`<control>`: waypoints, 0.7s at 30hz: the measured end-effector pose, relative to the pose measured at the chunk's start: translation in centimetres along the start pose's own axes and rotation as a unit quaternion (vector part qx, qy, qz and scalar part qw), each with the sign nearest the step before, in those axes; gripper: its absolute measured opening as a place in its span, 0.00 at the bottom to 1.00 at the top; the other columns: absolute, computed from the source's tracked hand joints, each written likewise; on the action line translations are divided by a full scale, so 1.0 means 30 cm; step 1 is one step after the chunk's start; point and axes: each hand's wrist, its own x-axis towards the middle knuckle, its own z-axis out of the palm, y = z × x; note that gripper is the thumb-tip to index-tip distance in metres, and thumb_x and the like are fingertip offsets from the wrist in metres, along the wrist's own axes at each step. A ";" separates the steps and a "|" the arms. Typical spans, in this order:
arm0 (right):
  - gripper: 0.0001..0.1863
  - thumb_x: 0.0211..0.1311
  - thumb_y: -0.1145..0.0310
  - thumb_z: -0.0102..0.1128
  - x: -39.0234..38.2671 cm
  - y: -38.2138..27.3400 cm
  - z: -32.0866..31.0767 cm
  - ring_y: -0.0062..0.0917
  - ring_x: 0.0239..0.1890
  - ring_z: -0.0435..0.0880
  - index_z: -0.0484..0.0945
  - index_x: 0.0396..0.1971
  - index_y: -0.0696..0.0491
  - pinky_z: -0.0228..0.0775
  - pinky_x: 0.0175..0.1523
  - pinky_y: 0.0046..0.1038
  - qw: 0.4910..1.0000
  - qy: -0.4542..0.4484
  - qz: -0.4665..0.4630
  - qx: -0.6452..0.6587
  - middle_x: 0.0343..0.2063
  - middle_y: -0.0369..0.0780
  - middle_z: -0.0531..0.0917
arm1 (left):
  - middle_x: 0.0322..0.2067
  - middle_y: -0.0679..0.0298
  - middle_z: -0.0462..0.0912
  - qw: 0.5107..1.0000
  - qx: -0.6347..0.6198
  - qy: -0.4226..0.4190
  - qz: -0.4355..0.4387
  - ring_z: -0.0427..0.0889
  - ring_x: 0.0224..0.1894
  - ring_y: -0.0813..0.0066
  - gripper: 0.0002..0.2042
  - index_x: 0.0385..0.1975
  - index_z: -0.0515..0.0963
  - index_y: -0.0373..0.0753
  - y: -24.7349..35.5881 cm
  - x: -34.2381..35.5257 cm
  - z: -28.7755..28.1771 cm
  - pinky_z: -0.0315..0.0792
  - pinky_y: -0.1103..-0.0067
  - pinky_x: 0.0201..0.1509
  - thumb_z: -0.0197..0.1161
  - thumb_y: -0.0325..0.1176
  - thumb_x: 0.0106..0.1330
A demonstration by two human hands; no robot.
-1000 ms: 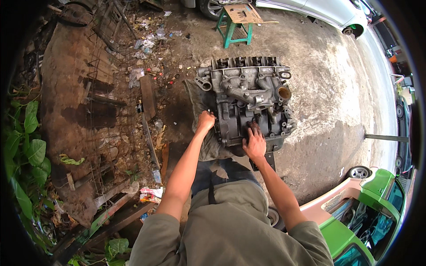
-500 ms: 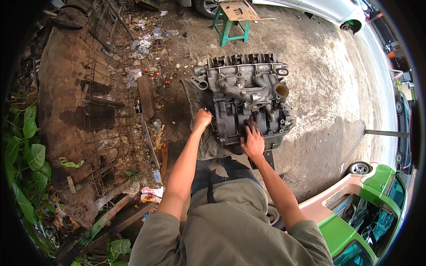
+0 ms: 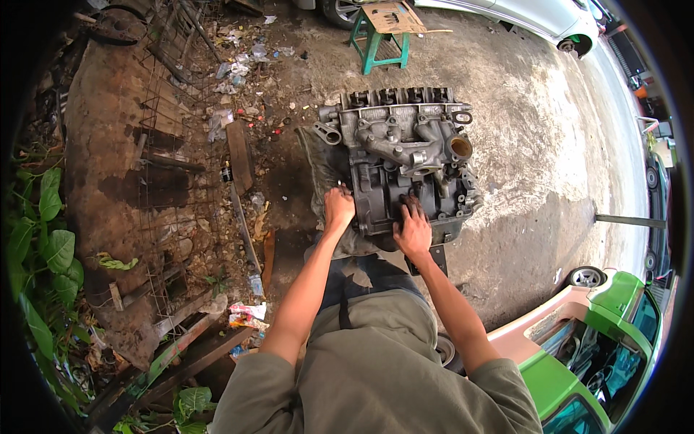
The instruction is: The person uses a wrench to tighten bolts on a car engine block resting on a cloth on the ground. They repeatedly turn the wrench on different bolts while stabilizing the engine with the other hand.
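A grey metal engine block (image 3: 376, 194) lies in front of me, with a cast intake manifold (image 3: 405, 148) on its upper side. At the block's left edge my left hand (image 3: 338, 211) is closed. A small pale metal tip shows above its fingers, but what it grips is too hidden to name. My right hand (image 3: 413, 230) rests on the near part of the block, fingers stretched out and dark with grease. Beneath the block's left side is a dirty grey cloth (image 3: 311, 160).
Beyond the engine stands a green stool (image 3: 387, 54) with a wooden top (image 3: 390, 18) holding small dark items. Litter and rusty wire mesh (image 3: 163, 94) cover the ground leftward. A silver car (image 3: 506, 11) is at the back, a green vehicle (image 3: 557, 376) at the near right.
My left hand has come nearer to me and slightly right, along the block's left edge. My right hand stays on the block.
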 end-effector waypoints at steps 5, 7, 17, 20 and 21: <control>0.30 0.57 0.65 0.67 0.001 -0.006 -0.010 0.38 0.77 0.62 0.75 0.60 0.56 0.60 0.77 0.42 1.000 -0.001 0.003 0.001 0.70 0.44 0.70 | 0.34 0.44 0.81 0.989 -0.073 0.040 0.125 0.81 0.39 0.41 0.13 0.39 0.78 0.31 -0.044 -0.310 0.001 0.75 0.58 0.45 0.46 0.29 0.81; 0.29 0.56 0.65 0.67 -0.002 -0.009 -0.009 0.38 0.76 0.62 0.75 0.60 0.56 0.59 0.77 0.42 1.000 0.002 0.000 0.002 0.70 0.44 0.70 | 0.36 0.46 0.79 0.987 -0.113 0.004 0.117 0.80 0.41 0.44 0.09 0.42 0.76 0.30 -0.099 -0.434 -0.008 0.74 0.60 0.47 0.47 0.24 0.74; 0.28 0.57 0.65 0.65 -0.001 -0.010 -0.004 0.38 0.76 0.63 0.75 0.59 0.56 0.59 0.77 0.41 1.000 0.012 0.001 0.004 0.70 0.43 0.70 | 0.19 0.57 0.76 0.976 -0.200 0.088 -0.005 0.76 0.22 0.66 0.22 0.41 0.79 0.30 -0.203 -0.296 -0.035 0.71 0.70 0.33 0.46 0.44 0.85; 0.28 0.57 0.65 0.65 0.003 -0.008 -0.003 0.38 0.76 0.63 0.75 0.59 0.56 0.59 0.77 0.41 1.000 0.015 0.000 0.012 0.70 0.42 0.70 | 0.15 0.56 0.75 0.980 -0.180 0.039 -0.074 0.77 0.20 0.59 0.26 0.35 0.80 0.30 -0.173 -0.218 -0.058 0.70 0.65 0.32 0.44 0.47 0.85; 0.28 0.57 0.65 0.65 0.000 -0.008 -0.003 0.37 0.76 0.62 0.75 0.59 0.56 0.59 0.77 0.40 1.000 0.021 -0.004 0.012 0.70 0.42 0.70 | 0.15 0.55 0.75 0.985 -0.150 0.037 -0.078 0.77 0.21 0.56 0.26 0.35 0.81 0.31 -0.162 -0.187 -0.063 0.70 0.63 0.33 0.44 0.47 0.84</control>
